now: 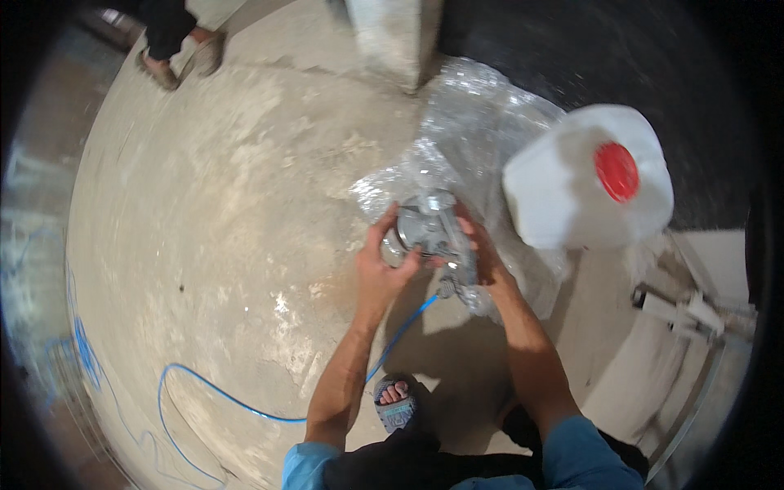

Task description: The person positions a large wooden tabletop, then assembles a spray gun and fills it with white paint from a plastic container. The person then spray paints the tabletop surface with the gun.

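Note:
Both my hands hold a grey metal air tool [422,228] with a round, cup-like body, out in front of me above the floor. My left hand [384,260] is wrapped round the left side of the round body, its thumb at the near edge. On the other side my right hand [483,249] grips the long part of the tool; some of its fingers are hidden behind it. A blue hose [408,324] runs up to a fitting at the tool's near end. Clear plastic [476,300] shows by my right wrist. The tool's exact kind is hard to make out.
Crumpled clear plastic wrap [474,114] lies beyond my hands. A white jerrycan with a red cap [616,172] stands to the right. The hose loops left across the concrete floor [220,245]. A pillar [390,41] rises ahead; another person's feet [184,64] are far left. White pieces [682,309] lie right.

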{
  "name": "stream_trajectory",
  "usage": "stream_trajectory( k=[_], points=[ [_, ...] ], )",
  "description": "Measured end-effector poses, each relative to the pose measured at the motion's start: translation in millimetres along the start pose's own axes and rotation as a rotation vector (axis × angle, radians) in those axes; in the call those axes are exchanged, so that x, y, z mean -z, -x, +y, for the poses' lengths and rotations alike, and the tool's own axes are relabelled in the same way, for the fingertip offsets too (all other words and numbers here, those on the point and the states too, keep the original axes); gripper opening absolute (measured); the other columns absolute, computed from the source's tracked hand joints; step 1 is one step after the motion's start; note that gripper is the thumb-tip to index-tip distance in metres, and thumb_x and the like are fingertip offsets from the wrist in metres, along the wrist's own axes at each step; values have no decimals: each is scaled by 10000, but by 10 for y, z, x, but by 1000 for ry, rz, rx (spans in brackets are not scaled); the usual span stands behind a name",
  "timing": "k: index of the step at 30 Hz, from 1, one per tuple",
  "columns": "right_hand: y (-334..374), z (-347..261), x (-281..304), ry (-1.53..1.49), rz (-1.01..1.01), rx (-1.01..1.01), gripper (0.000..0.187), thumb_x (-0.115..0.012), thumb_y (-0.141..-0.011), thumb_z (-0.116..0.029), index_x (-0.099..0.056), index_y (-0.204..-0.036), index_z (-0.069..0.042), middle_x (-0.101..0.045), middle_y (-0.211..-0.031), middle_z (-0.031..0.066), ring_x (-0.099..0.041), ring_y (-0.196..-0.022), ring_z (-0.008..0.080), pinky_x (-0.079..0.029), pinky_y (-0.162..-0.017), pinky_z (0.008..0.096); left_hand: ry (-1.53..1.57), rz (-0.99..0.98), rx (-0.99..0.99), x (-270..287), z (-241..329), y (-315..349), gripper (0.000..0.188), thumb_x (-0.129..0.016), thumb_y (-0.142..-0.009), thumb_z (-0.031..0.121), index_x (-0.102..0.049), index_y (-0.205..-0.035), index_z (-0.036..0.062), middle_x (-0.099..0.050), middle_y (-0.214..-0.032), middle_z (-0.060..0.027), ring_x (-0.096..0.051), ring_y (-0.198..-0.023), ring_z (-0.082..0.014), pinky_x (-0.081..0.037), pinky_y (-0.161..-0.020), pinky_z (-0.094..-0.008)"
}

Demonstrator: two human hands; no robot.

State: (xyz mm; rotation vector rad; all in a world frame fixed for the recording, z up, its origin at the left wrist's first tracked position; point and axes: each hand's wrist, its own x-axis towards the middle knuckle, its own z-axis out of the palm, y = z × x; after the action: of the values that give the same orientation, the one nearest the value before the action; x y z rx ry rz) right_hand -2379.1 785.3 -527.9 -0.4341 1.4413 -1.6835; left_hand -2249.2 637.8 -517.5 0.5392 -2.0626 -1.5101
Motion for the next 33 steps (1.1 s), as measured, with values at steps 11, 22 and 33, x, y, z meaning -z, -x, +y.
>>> stream_trajectory(
  k=[11,22,33],
  points=[
    [-35,137,161,221,-136,287,831,-793,-805,-256,-349,-1490,-100,-422,-1460,128,-451,-1308,270,-394,-1089,398,237,47,158,-75,-30,46,719,-789,-677,133,-539,-1326,-48,-570,-1367,-206,-518,-1303,-274,-378,-1100,-374],
    [-151,294,279,-297,-78,133,724,-746,-855,-226,-376,-1474,-149,-288,-1540,162,-318,-1414,311,-318,-1155,457,249,176,-43,-221,-211,101,686,-845,-650,149,-582,-1255,-37,-580,-1259,-236,-567,-1217,-369,-457,-1030,-442],
    [-238,253,346,230,-201,411,808,-794,-813,-301,-358,-1483,-180,-281,-1537,213,-296,-1427,342,-303,-1156,484,-57,-9,-230,21,-239,-46,659,-810,-734,286,-566,-1208,-100,-576,-1235,-276,-619,-1113,-386,-524,-924,-414]
  ],
)
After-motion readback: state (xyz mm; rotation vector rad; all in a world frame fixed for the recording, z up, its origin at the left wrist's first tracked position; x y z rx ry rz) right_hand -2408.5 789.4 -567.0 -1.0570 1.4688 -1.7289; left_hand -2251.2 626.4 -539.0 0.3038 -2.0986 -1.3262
